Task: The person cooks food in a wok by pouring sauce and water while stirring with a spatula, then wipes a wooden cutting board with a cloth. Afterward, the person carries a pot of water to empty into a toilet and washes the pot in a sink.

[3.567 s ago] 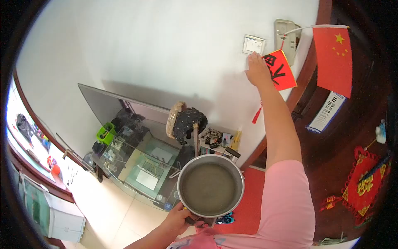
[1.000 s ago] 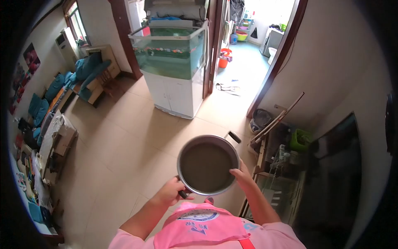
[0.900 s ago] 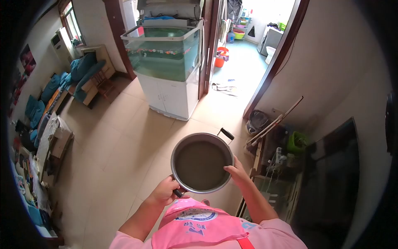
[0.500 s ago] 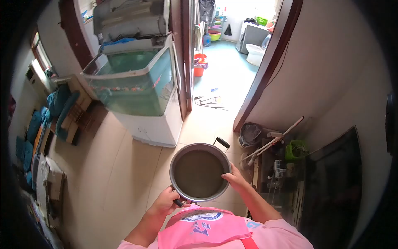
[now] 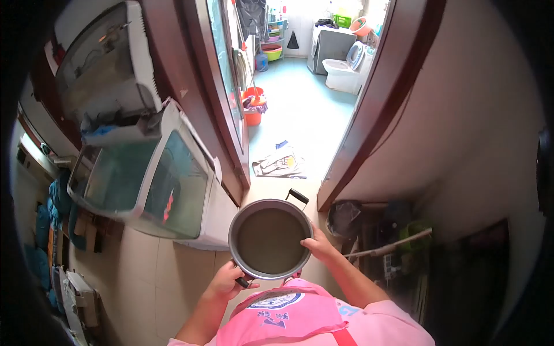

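In front of my pink apron I carry a round grey metal pot (image 5: 235, 254) filled with murky, brownish-green water (image 5: 271, 239). My left hand (image 5: 226, 281) is closed around the black loop handle (image 5: 242, 282) on the pot's near left side. Gripping the right side of the rim is my right hand (image 5: 316, 245), its thumb over the edge and its fingers hidden beneath or behind the wall. The other black handle (image 5: 298, 196) sticks out at the far side, with no hand on it. The pot looks about level.
On the left stands a fish tank (image 5: 173, 190) with its lid raised. Ahead, a doorway with a dark frame (image 5: 375, 138) opens to a blue-floored bathroom, where a mat (image 5: 281, 162), a red bucket (image 5: 253, 115) and a toilet (image 5: 343, 74) show. A bin (image 5: 344, 218) and a pole (image 5: 398, 241) are at right.
I have moved forward with the pot, so the doorway and bathroom look nearer and the fish tank has shifted left. Both hands keep their hold on the pot.
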Demonstrator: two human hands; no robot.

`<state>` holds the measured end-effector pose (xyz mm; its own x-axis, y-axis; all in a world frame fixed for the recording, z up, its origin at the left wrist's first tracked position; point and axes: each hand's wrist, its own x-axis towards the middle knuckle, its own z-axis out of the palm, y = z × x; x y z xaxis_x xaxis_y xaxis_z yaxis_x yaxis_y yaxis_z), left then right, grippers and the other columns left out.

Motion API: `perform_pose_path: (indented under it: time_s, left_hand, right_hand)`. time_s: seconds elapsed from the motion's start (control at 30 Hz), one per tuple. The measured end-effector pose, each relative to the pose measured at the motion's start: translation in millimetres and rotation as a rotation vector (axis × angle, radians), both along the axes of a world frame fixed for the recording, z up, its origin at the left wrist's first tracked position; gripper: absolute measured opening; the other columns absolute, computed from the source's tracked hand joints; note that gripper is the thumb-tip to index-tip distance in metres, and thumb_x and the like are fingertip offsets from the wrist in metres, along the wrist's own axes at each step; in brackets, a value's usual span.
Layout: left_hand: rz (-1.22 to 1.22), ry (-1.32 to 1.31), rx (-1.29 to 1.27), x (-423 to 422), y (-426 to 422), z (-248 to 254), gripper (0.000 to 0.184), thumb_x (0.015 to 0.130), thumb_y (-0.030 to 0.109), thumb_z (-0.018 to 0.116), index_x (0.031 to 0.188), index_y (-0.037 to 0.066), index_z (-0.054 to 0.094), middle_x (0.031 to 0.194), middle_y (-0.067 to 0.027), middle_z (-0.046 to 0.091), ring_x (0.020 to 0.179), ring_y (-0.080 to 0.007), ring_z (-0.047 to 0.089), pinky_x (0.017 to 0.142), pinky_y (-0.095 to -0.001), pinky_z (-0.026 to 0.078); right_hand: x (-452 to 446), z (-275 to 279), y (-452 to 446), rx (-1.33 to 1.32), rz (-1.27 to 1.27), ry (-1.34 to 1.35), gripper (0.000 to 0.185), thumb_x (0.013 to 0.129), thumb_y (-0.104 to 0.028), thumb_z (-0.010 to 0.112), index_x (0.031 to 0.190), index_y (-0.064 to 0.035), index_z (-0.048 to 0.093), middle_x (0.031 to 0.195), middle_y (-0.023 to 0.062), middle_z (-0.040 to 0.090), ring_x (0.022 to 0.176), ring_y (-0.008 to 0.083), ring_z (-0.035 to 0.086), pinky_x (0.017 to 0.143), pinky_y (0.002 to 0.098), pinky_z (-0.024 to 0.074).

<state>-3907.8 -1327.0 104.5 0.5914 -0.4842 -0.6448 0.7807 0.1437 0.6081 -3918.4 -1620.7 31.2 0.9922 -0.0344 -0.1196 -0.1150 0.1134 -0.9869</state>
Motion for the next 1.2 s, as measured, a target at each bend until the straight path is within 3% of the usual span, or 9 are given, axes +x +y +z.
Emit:
perform_pose_path:
  time_s: [0.07,0.13,0.33,0.57,0.67,0.83,1.07,1.17,1.2]
  left_hand:
    - [0.009,0.009,-0.014,59.9,-25.1,1.5,0.043,0.081,-0.003,0.04,0.124,-0.002,0.044,0.112,-0.0175,0.058,0.099,-0.031,0.064,0.073,-0.0471,0.06]
    - [0.046,0.03,-0.054,112.5,-53.2,8.4,0.041,0.085,-0.003,0.044,0.125,-0.003,0.042,0.114,-0.0167,0.055,0.098,-0.0273,0.062,0.074,-0.0449,0.061]
    - [0.011,-0.021,-0.049,279.2,-125.1,3.5,0.04,0.083,-0.003,0.041,0.123,-0.002,0.044,0.114,-0.0161,0.058,0.101,-0.0294,0.064,0.073,-0.0446,0.06]
    - [-0.094,-0.031,-0.077,491.7,-206.0,-2.6,0.043,0.082,-0.003,0.041,0.125,-0.001,0.041,0.116,-0.0185,0.056,0.103,-0.034,0.062,0.077,-0.0506,0.058]
    - [-0.113,-0.025,-0.031,574.9,-240.0,-3.8,0.043,0.082,-0.004,0.04,0.125,-0.002,0.04,0.115,-0.0184,0.056,0.105,-0.0351,0.061,0.077,-0.0516,0.058]
    - [-0.136,0.002,-0.039,704.4,-303.3,-9.9,0.042,0.082,-0.004,0.04,0.124,-0.001,0.041,0.116,-0.0186,0.055,0.104,-0.0344,0.062,0.076,-0.0511,0.058]
    - [-0.156,0.064,-0.054,874.6,-403.7,-36.2,0.038,0.086,0.003,0.044,0.124,0.003,0.042,0.118,-0.0192,0.055,0.105,-0.0357,0.061,0.074,-0.0566,0.057]
    - [-0.126,0.077,-0.025,944.0,-441.2,-38.1,0.035,0.087,0.005,0.045,0.122,0.002,0.043,0.114,-0.0181,0.057,0.102,-0.0359,0.061,0.076,-0.0585,0.056]
    - [-0.129,0.07,-0.082,965.9,-455.3,-39.3,0.033,0.088,0.006,0.046,0.121,0.0,0.048,0.11,-0.0163,0.06,0.1,-0.0324,0.062,0.076,-0.0522,0.057]
  right_hand:
    - [62.3,2.2,-26.9,0.106,-0.012,0.071,0.081,0.065,-0.008,0.053,0.143,0.0,0.034,0.13,0.0149,0.05,0.12,0.023,0.046,0.103,0.0309,0.0358]
    - [118.8,11.6,-56.3,-0.006,0.019,0.07,0.082,0.065,-0.009,0.053,0.144,-0.0012,0.033,0.129,0.014,0.05,0.119,0.0226,0.047,0.102,0.0307,0.0365]
    - [279.4,8.0,-126.9,0.1,-0.023,0.026,0.071,0.07,-0.005,0.054,0.138,0.0022,0.038,0.125,0.0115,0.052,0.115,0.0195,0.048,0.101,0.0308,0.0371]
    - [468.2,-2.7,-201.4,0.044,-0.141,-0.032,0.075,0.065,-0.006,0.053,0.139,0.0023,0.038,0.126,0.013,0.052,0.114,0.0203,0.05,0.098,0.0296,0.0396]
    - [546.3,-12.8,-238.8,0.137,-0.158,0.024,0.076,0.065,-0.006,0.052,0.14,0.0009,0.038,0.125,0.0118,0.052,0.115,0.0195,0.049,0.098,0.0289,0.0395]
    - [669.8,11.0,-296.6,0.16,-0.195,0.035,0.083,0.061,-0.003,0.048,0.143,-0.0023,0.037,0.127,0.0087,0.052,0.117,0.018,0.048,0.098,0.0277,0.0389]
    - [838.9,-23.5,-397.2,0.128,-0.214,-0.072,0.079,0.063,-0.003,0.051,0.141,-0.0014,0.039,0.127,0.0091,0.053,0.115,0.0174,0.05,0.098,0.0282,0.0391]
    - [907.9,-22.6,-439.6,0.11,-0.208,0.003,0.08,0.063,-0.003,0.051,0.142,-0.0018,0.038,0.128,0.0096,0.053,0.117,0.0173,0.048,0.098,0.0281,0.0387]
    - [926.8,-18.3,-454.4,0.124,-0.203,0.061,0.081,0.063,-0.003,0.051,0.143,-0.002,0.038,0.128,0.0098,0.052,0.118,0.0172,0.048,0.099,0.028,0.0385]
